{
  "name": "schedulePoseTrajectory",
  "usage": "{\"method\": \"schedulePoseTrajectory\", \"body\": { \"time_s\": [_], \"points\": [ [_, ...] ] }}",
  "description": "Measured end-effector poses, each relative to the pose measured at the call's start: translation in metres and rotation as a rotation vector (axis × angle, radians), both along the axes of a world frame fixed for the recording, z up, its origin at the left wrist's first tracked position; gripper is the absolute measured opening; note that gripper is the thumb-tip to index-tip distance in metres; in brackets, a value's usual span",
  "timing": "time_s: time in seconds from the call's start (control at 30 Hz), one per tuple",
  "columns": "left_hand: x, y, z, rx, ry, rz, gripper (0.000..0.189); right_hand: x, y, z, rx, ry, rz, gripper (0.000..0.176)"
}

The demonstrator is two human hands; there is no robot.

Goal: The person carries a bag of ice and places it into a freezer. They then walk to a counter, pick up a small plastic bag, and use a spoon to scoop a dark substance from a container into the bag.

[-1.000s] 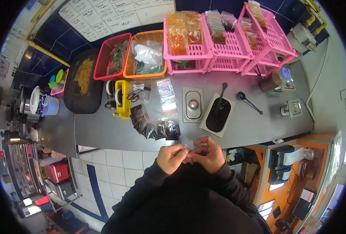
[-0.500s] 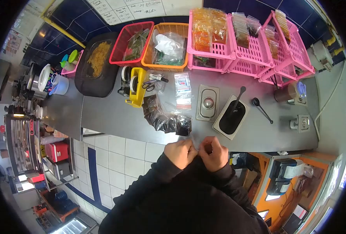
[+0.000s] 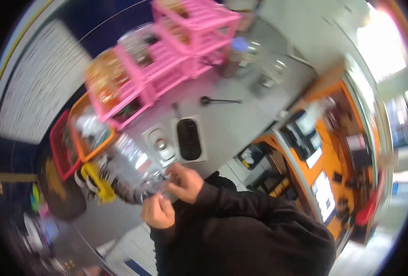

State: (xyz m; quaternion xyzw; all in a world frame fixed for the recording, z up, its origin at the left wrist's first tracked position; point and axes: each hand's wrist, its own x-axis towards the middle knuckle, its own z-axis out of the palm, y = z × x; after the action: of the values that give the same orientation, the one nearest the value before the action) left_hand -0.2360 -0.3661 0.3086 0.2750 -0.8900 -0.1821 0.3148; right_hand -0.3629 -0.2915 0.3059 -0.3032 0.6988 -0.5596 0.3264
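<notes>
My left hand [image 3: 158, 212] is closed in a pinch at the counter's front edge. Just up and to the right of it, my right hand [image 3: 185, 184] has its thumb and fingers drawn together. Something small and clear seems to lie between the fingertips, but blur hides what it is. Beyond the hands are clear plastic bags [image 3: 132, 156] with printed labels. Small packets of dark contents [image 3: 126, 189] lie left of my fingers, partly hidden. A steel container of dark contents [image 3: 188, 140], a spoon handle sticking out, stands beyond my right hand, beside a steel lid [image 3: 161, 144].
Pink racks [image 3: 167, 69] with filled packets stand at the back. An orange basket [image 3: 91, 154], a red basket [image 3: 59, 154] and a yellow tape dispenser [image 3: 98, 184] are to the left. A black ladle [image 3: 220, 100] lies on the steel counter [image 3: 240, 122].
The head view has turned right and tilted, so the counter now runs diagonally and looks blurred. My hands remain close together, now nearer the clear bags; the right hand is higher than the left.
</notes>
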Motion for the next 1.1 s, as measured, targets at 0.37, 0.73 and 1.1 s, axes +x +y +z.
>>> {"method": "schedulePoseTrajectory", "body": {
  "time_s": [0.37, 0.73, 1.1],
  "points": [
    [-0.049, -0.001, 0.005, 0.230, -0.018, 0.075, 0.021, -0.010, 0.027, 0.005, -0.137, 0.042, -0.190, 0.019],
    [-0.072, 0.007, 0.018, 0.698, 0.226, -0.162, 0.017, -0.024, 0.047, 0.006, -0.123, 0.413, -0.356, 0.015],
    [-0.078, 0.015, 0.009, 1.028, 0.208, -0.281, 0.016, -0.033, 0.056, 0.001, -0.514, -0.784, -0.383, 0.013]
  ]
}}
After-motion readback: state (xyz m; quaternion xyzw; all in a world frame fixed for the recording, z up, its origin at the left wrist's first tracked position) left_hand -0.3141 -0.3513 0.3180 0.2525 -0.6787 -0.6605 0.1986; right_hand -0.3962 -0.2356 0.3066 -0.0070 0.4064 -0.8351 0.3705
